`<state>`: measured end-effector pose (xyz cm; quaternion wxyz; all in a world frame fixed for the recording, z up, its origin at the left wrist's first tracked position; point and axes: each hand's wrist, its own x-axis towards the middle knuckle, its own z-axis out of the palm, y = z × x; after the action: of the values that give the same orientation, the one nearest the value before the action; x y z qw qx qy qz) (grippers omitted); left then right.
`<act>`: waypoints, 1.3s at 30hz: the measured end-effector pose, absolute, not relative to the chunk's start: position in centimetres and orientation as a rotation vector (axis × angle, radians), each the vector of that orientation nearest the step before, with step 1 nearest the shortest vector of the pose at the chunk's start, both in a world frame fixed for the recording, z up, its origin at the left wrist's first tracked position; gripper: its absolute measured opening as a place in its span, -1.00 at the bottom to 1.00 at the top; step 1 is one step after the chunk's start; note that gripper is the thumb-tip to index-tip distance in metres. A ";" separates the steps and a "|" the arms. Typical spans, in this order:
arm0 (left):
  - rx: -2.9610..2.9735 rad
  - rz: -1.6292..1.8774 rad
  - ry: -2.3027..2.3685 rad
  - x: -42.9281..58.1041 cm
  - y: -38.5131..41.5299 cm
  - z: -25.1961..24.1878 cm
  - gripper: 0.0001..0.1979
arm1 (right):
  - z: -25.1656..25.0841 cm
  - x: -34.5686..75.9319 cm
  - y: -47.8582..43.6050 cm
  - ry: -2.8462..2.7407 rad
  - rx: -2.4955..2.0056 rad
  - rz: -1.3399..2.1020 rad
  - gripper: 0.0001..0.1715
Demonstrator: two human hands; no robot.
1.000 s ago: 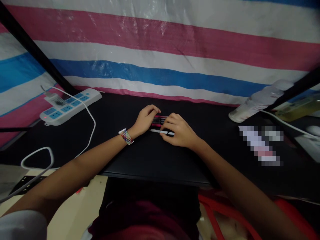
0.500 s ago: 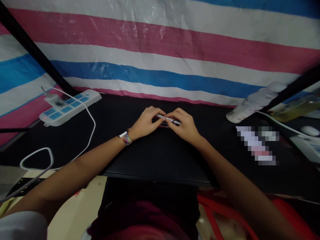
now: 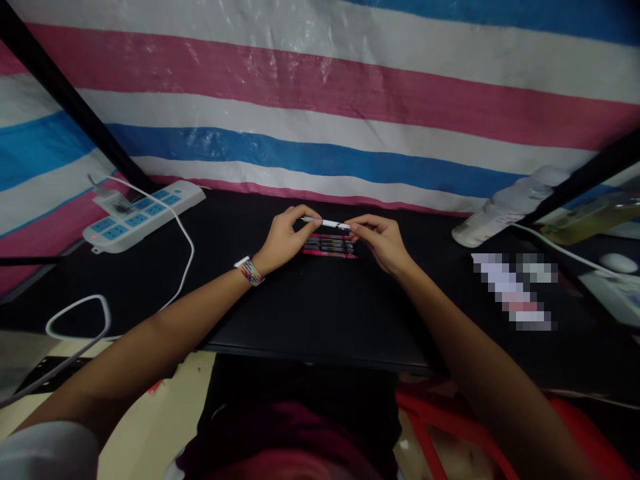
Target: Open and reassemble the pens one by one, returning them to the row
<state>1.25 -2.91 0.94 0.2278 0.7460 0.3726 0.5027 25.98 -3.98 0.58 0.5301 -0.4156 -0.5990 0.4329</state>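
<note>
A white pen (image 3: 330, 224) with dark parts is stretched between my two hands, just beyond a row of pens. My left hand (image 3: 287, 239) pinches its left end between thumb and fingers. At the pen's right end, my right hand (image 3: 379, 239) has its thumb and fingertips closed on it. Several pens (image 3: 330, 246), some pink and some dark or clear, lie side by side on the black table (image 3: 310, 307) under and between the hands. A patterned band is around my left wrist.
To the left is a white power strip (image 3: 145, 217) with a plugged-in charger and a looping white cable (image 3: 185, 267). A plastic bottle (image 3: 505, 207), a blurred-out patch (image 3: 515, 293) and a white mouse-like object (image 3: 619, 263) are on the right. Striped sheeting (image 3: 320, 120) hangs behind.
My hands have moved apart along the white pen, uncovering more of it and the row of pens below. Its ends are now held instead of its middle.
</note>
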 end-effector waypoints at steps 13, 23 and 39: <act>1.875 1.316 0.966 1.0 -2.2 0.4 -0.72 | 0.3 25.3 -4.2 -1.360 -0.999 0.922 -0.78; 1.910 1.303 0.948 0.6 -1.6 0.5 -0.78 | -0.7 26.1 -3.1 -1.249 -0.993 0.995 -0.70; 1.838 1.295 1.032 0.3 -1.1 0.3 -0.51 | -0.9 26.1 -3.0 -1.200 -1.011 1.045 -0.67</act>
<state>0.31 -1.15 0.34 0.3275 0.7020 0.3940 0.4946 26.09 -2.99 -0.86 0.5875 -0.4341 -0.5151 0.4485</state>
